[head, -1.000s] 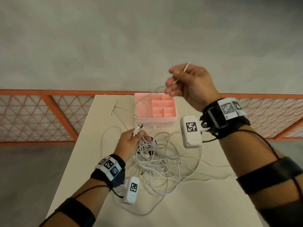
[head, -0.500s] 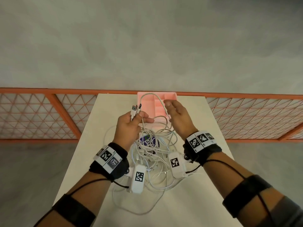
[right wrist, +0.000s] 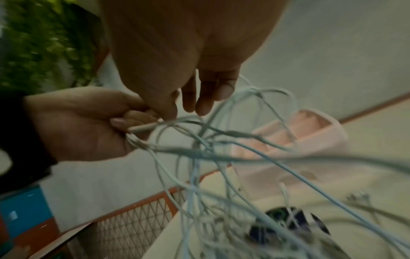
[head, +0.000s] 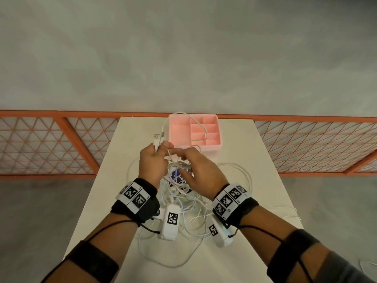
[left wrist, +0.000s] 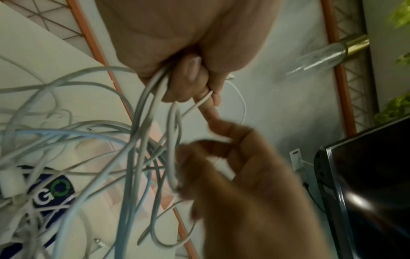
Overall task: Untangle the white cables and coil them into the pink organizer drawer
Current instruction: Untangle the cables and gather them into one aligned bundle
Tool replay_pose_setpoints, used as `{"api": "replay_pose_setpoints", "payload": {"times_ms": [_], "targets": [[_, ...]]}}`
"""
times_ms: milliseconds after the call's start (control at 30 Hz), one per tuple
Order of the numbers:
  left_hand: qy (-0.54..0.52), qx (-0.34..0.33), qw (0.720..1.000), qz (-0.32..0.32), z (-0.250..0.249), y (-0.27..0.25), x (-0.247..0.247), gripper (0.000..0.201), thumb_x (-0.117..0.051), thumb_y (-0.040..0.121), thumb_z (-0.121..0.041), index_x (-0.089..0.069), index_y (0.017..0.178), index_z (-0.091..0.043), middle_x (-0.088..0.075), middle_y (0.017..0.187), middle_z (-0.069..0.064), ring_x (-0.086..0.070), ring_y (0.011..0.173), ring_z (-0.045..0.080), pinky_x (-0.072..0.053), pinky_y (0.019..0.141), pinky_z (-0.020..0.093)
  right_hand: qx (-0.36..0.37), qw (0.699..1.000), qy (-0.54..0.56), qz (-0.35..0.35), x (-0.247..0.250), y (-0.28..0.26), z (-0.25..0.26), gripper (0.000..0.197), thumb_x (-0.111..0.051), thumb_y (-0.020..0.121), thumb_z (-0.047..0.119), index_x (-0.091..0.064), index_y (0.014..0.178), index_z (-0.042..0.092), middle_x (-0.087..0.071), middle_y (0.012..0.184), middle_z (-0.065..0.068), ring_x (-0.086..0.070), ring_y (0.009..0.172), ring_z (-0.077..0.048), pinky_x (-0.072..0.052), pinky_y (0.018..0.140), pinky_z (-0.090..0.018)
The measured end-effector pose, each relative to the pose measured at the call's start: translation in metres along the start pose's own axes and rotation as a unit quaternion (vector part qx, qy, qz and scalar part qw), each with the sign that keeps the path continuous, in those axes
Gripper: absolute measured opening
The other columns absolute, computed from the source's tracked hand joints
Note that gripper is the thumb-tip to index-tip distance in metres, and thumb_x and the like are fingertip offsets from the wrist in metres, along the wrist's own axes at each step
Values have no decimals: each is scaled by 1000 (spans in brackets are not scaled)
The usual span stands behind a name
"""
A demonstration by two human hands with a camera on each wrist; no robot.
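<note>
Lowered from high up 1 second ago, my right hand [head: 201, 172] now pinches a cable [head: 199, 127] beside my left hand [head: 154, 160], whose fingers [left wrist: 188, 70] grip 2 plug ends [head: 158, 138]. Its loop drapes over the pink drawer [head: 214, 147]; the tangle [head: 183, 201] lies on the worktop [head: 255, 190].

Legible text: white letters "GO", the O drawn as a green ring of arrows, on a dark blue label [left wrist: 53, 191] under the white cables [left wrist: 133, 157], lower left of the left wrist view. Same label [head: 179, 176] in the head view, centre of frame: print too small to read. Black-and-white square marker codes on the wristbands [head: 133, 196] carry tiny digits, unreadable.
</note>
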State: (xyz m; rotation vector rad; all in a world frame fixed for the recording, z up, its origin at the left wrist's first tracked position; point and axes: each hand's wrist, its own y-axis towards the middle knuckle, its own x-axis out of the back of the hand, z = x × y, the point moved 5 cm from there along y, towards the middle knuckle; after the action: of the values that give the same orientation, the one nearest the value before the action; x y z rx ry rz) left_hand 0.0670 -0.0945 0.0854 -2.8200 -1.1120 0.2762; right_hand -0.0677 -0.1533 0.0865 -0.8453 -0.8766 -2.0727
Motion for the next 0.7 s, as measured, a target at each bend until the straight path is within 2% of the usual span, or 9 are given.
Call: {"api": "replay_pose_setpoints", "payload": {"times_ms": [67, 167, 333, 400, 467, 567, 633, 700], "targets": [[-15, 5, 1000, 7, -4, 1, 3, 22, -48, 104, -24, -59, 92, -10, -77, 92, 10, -21, 36, 11, -21, 38, 18, -19, 999, -23, 23, -6, -3, -7, 48, -60, 91, 22, -44, 135, 24, -48, 121, 1, -59, 99, -20, -53, 79, -43], [-13, 10, 999, 40, -8, -2, 1, 22, -46, 105, -24, -57, 93, -10, -77, 95, 13, -19, 36, 10, -20, 37, 18, -39, 995, -59, 72, -12, -4, -15, 47, -61, 91, 30, -46, 136, 26, -45, 119, 0, -60, 93, -23, -52, 74, -40], [-58, 6, 997, 42, -18, -7, -4, 22, -47, 105, -24, -56, 92, -8, -76, 93, 16, -19, 37, 8, -18, 36, 17, -46, 989, -111, 91, -11, 1, -26, 14, -60, 90, 22, -58, 104, 17, -48, 103, -4, -58, 76, -30, -51, 67, -41], [-87, -13, 996, 31, -30, -5, 0, 21, -47, 105, -23, -56, 92, -9, -76, 91, 14, -20, 38, 8, -16, 38, 19, -65, 985, -119, 104, -10, -3, -40, 10, -58, 93, 21, -62, 99, 14, -52, 102, -5, -59, 77, -29, -49, 68, -36], [-115, -33, 993, 14, -45, -3, 9, 21, -47, 105, -24, -57, 90, -12, -75, 89, 12, -22, 39, 7, -18, 37, 18, -116, 979, -123, 111, -8, -15, -63, 9, -58, 93, 19, -64, 98, 15, -56, 102, -4, -62, 81, -26, -44, 69, -30], [-155, -64, 986, 4, -63, -1, 22, 23, -48, 105, -27, -57, 90, -13, -74, 88, 10, -25, 38, 7, -20, 35, 18, -239, 955, -122, 129, -3, -46, -112, 18, -56, 88, 5, -64, 96, 19, -62, 104, -3, -64, 91, -24, -45, 73, -26], [-170, -72, 983, 11, -70, -1, 24, 23, -47, 105, -27, -57, 90, -13, -74, 87, 10, -26, 36, 6, -22, 35, 17, -303, 929, -127, 172, -1, -66, -136, 30, -53, 85, 0, -62, 106, 20, -61, 113, -5, -63, 97, -23, -49, 82, -29], [-160, -69, 984, 21, -71, -2, 21, 24, -47, 105, -27, -57, 89, -13, -74, 89, 11, -27, 36, 6, -23, 34, 17, -328, 912, -118, 216, 0, -76, -145, 43, -52, 84, -3, -58, 117, 23, -56, 120, -6, -60, 103, -24, -48, 85, -30]]}}
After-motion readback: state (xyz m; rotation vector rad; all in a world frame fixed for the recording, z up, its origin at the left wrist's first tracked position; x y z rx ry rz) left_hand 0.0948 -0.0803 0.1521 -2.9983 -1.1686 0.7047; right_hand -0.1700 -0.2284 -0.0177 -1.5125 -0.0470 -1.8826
